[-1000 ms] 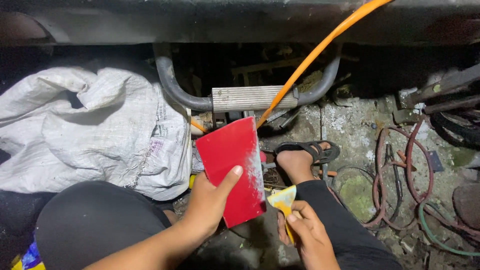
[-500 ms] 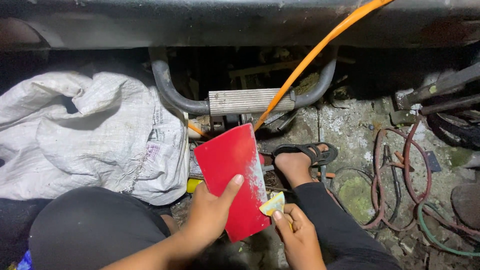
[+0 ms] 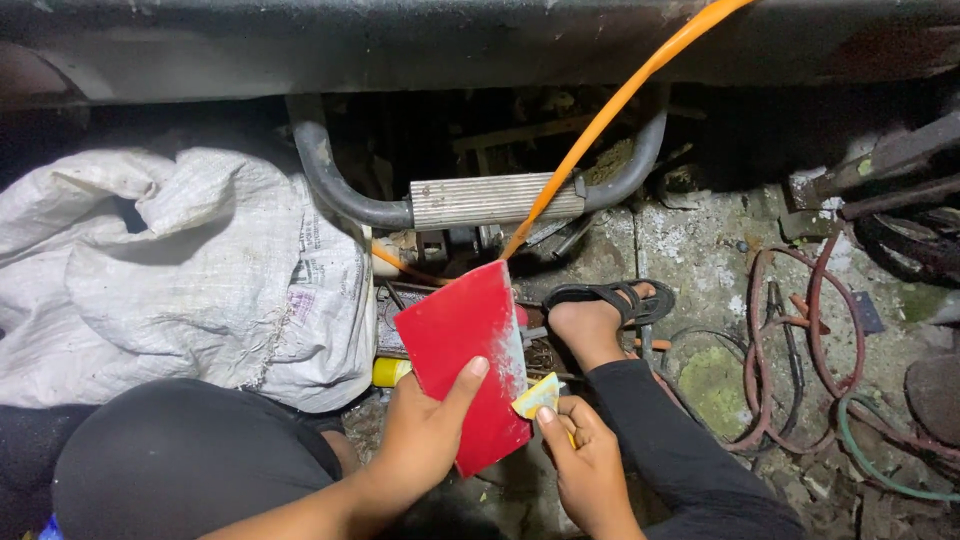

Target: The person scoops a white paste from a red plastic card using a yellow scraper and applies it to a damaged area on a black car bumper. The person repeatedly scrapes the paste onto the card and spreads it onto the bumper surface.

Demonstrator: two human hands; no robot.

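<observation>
I am looking down at a cluttered floor, and much of it is hard to read: the space behind the ribbed metal bar is sinking into darkness, and the small parts just below that bar are hiding behind the red panel. My own dark-clothed knees are cutting off the lower edge of the view. The left hand is gripping the red panel from its lower left side, thumb pressing flat on the face, the other fingers out of sight behind it. The right hand is pinching a small yellow scrap against the panel's lower right edge, touching it. The panel is flat, glossy red, tilting, with a whitish smear running down its right edge. It is sitting just below the metal bar, beside a sandalled foot. An orange hose is running down to the panel's top. A white sack is lying left of the bar.
</observation>
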